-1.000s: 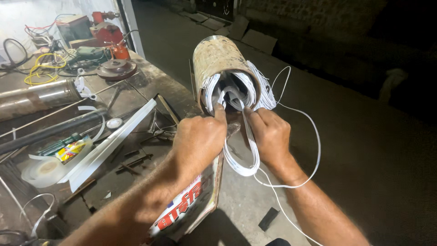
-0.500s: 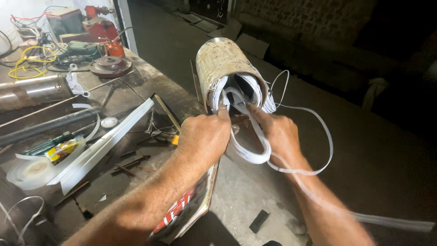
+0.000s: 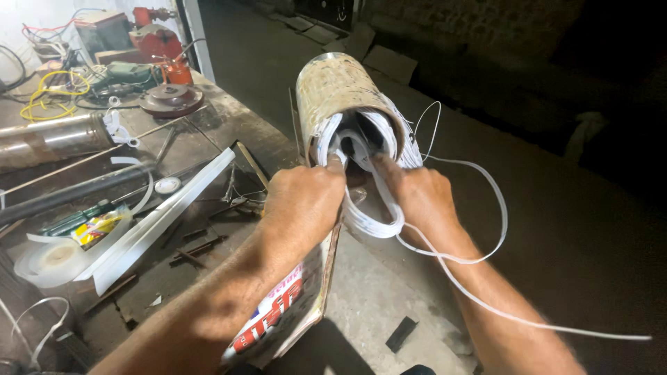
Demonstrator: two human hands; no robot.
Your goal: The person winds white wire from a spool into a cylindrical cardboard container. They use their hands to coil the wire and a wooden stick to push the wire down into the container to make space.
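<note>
You are working at the open end of a rusty metal cylinder [image 3: 340,97] that is standing tilted over the edge of the workbench [image 3: 208,139], at about twelve o'clock from your hands. Your left hand [image 3: 302,205] is pressing its fingertips into the rim at the seven o'clock side, fingers bunched together on the white strips [image 3: 361,142] lining the bore. Your right hand [image 3: 417,198] is pushing in at five o'clock, fingers curled and close together on the same white bundle; whether they are pinching a single strip I cannot tell.

The cylinder looks heavy and rigid, with a rough, flaking skin that should not slip; steady it by its outer wall. The strips look light, thin, springy and smooth, likely to slide and kink, so grip them flat, close to the rim. A long white loop [image 3: 479,208] is trailing off toward three and four o'clock. A printed metal sheet [image 3: 278,316] is sitting under your left forearm, at six o'clock.
</note>
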